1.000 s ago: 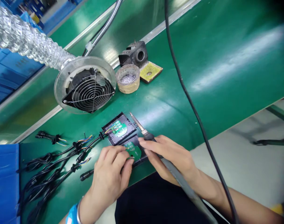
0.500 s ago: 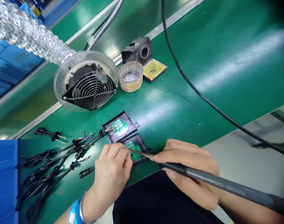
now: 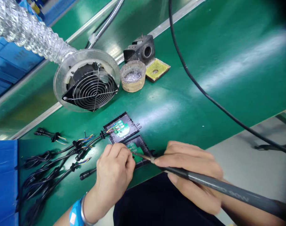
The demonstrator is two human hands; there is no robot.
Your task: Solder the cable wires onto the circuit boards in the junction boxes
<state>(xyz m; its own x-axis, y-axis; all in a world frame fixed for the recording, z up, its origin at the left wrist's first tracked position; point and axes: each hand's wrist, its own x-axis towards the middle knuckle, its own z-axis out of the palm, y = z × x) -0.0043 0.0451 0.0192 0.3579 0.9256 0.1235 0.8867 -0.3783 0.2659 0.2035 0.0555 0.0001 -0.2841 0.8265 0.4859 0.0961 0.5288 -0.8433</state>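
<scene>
1. The right hand (image 3: 196, 160) grasps a soldering iron (image 3: 209, 183), its tip pointing left onto the near circuit board (image 3: 134, 146), close to the left hand's fingers.
2. The left hand (image 3: 114, 172) is curled at that board's left side; its fingertips are hidden, so I cannot tell what it grips.
3. The near board sits in a black casing (image 3: 143, 142), on the near part of the worktop (image 3: 180, 110).
4. Just beyond lies a second casing (image 3: 131, 121) with a wired board (image 3: 123, 130).
5. To the left, black cables (image 3: 51, 177) with bared coloured wires lie beside a blue bin (image 3: 4, 179).
6. Farther off stand a round fan (image 3: 96, 94), a tub (image 3: 133, 87) of silvery bits, and a yellow sponge (image 3: 158, 68).
</scene>
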